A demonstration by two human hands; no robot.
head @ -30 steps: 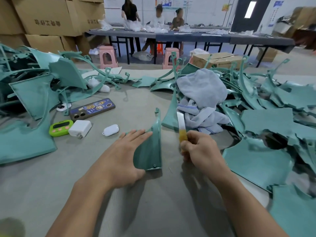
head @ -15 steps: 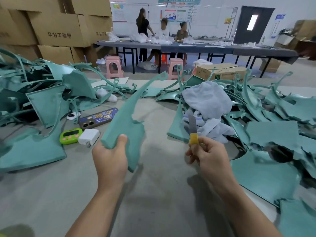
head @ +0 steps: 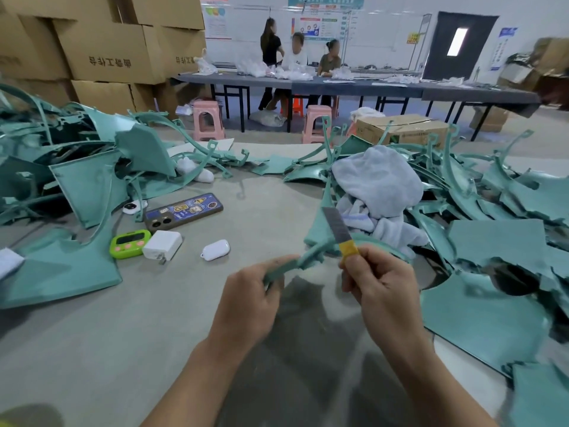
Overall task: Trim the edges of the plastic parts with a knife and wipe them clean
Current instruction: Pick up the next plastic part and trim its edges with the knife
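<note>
Left grip: my left hand (head: 249, 298) is curled round the near end of a plastic part (head: 308, 257), with the thumb lying along its top.
Right grip: my right hand (head: 381, 285) pinches the knife (head: 338, 226) by its yellow-wrapped handle, and the blade slants up and away from me.
Part: thin matte teal plastic, curved and seen almost edge-on. It runs from my left grip toward my right, ending just beside the knife handle.
Knife: a flat grey blade with an angled tip.
Beyond my right grip: a soft, rumpled pale cloth (head: 375, 180) lies on heaped teal parts (head: 498, 241).
Left of my left grip: a phone (head: 184, 211), a green timer (head: 129, 243) and a white charger (head: 162, 245) on the dull grey table (head: 92, 349).
Hard to tell: my fingers cover the part's near end, and its far end blends into the teal behind it. I cannot tell whether the blade touches it.
</note>
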